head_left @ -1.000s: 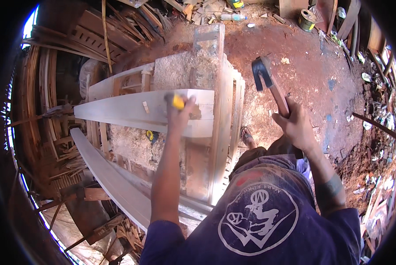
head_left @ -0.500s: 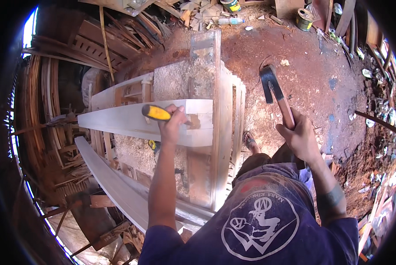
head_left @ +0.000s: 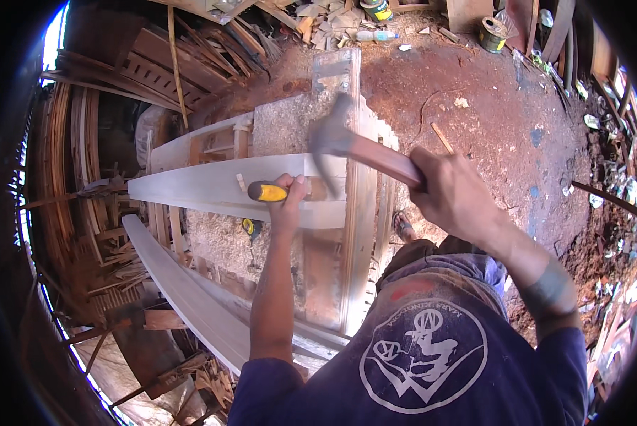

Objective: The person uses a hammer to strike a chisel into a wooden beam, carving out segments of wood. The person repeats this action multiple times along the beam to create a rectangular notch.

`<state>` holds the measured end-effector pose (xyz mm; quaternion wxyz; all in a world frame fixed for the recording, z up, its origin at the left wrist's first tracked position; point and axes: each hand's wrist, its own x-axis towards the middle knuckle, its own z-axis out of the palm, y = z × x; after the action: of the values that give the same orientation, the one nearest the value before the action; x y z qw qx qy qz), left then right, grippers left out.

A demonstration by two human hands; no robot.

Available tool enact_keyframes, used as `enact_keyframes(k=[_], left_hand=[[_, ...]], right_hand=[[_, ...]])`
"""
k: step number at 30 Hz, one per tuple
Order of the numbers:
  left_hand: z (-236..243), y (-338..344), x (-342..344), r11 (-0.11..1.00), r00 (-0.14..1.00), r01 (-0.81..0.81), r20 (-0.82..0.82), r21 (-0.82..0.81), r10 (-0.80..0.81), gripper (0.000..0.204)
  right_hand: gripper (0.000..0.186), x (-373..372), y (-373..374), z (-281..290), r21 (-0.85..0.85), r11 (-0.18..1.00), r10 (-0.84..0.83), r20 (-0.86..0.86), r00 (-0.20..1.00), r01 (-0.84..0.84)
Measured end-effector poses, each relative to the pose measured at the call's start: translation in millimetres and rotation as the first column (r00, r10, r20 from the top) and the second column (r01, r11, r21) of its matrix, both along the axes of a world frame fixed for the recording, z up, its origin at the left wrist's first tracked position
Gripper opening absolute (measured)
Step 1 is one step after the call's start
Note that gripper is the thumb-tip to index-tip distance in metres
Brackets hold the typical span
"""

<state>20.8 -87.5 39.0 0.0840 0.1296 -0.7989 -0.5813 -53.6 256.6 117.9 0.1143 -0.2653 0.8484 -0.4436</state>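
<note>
My left hand (head_left: 290, 202) grips a chisel (head_left: 267, 191) with a yellow and black handle, held on a long, pale tapered board (head_left: 204, 181) beside a brownish notch (head_left: 322, 186) near its wide end. My right hand (head_left: 446, 195) is wrapped round the wooden handle of a hammer (head_left: 332, 138), whose dark clawed head is blurred and hangs in the air above the board's wide end. The board lies across a workbench (head_left: 276, 121) covered with shavings. The chisel's tip is hard to make out.
A second long board (head_left: 162, 277) slants along the lower left. A yellow tool (head_left: 249, 227) lies on the bench. Stacked timber (head_left: 84, 177) lines the left side. Metal cans (head_left: 493, 34), offcuts (head_left: 318, 18) and litter surround the reddish dirt floor (head_left: 489, 121). My sandalled foot (head_left: 405, 226) shows beside the bench.
My right hand has swung the hammer leftward from beside the bench to over the board. My left hand still holds the chisel, its handle turned slightly since a second ago.
</note>
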Motion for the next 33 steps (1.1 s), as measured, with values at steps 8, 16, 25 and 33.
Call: enact_keyframes(k=[8, 16, 25, 33], left_hand=[[-29, -23, 22, 0.987, 0.999, -0.021, -0.048, -0.157, 0.013, 0.013], [-12, 7, 20, 0.984, 0.992, -0.034, -0.124, -0.173, 0.012, 0.008], [-20, 5, 18, 0.991, 0.996, -0.082, -0.052, -0.103, 0.077, 0.031], [-14, -6, 5, 0.983, 0.999, 0.054, 0.006, -0.174, -0.054, 0.032]], right_hand=[[0.032, -3, -71, 75, -0.068, 0.955, 0.243, -0.389, 0.889, -0.29], [0.031, -18, -73, 141, -0.078, 0.959, 0.215, -0.429, 0.877, -0.273], [0.033, -22, -62, 76, 0.192, 0.931, 0.357, -0.315, 0.879, -0.31], [0.019, -10, -20, 96, -0.471, 0.882, -0.081, -0.182, 0.98, -0.015]])
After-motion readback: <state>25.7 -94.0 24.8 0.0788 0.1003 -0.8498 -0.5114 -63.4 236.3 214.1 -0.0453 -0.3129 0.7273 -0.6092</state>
